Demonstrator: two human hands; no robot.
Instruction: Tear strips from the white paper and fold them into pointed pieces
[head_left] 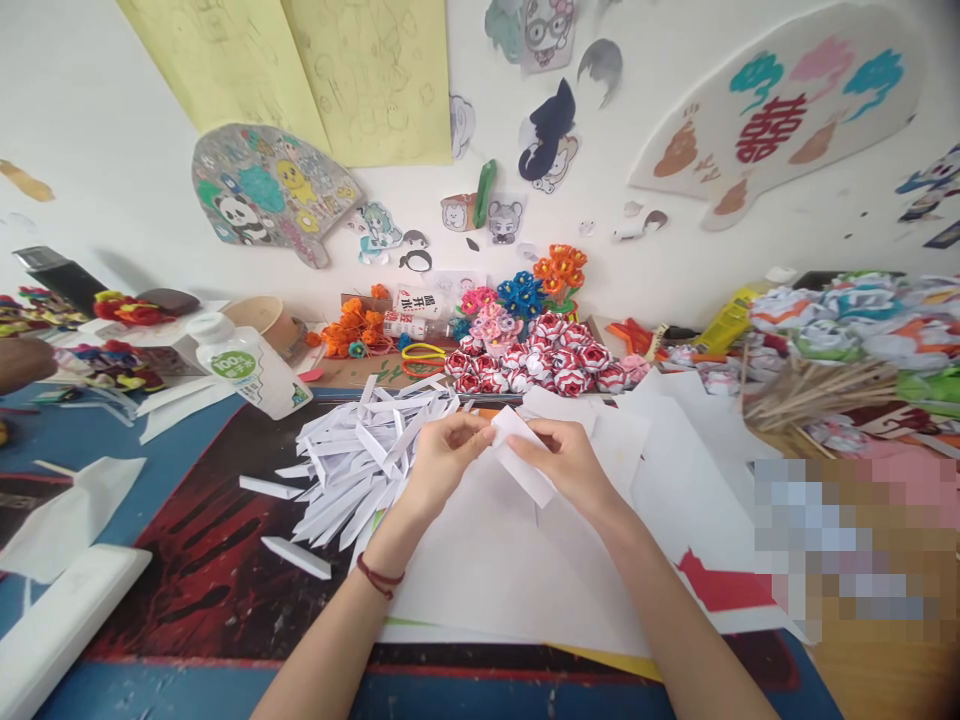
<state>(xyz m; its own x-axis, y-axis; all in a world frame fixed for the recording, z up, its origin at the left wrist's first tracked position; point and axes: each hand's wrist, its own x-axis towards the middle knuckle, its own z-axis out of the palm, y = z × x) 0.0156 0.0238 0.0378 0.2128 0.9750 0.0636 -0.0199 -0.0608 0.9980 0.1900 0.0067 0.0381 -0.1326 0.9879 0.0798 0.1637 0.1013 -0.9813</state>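
A small folded strip of white paper is held between my two hands, above the white sheets spread on the desk. My left hand pinches its upper left corner between thumb and fingers. On its right side, my right hand grips the paper with the thumb on top; the fingers behind it are partly hidden. Just left of my left hand lies a heap of folded white paper strips. One folded strip rests apart, on the dark red-and-black mat.
A white bottle stands behind the heap at left. Red-and-white paper flowers and orange flowers line the wall. Wooden sticks lie at right. A long white block sits front left. Another person's hand shows at the left edge.
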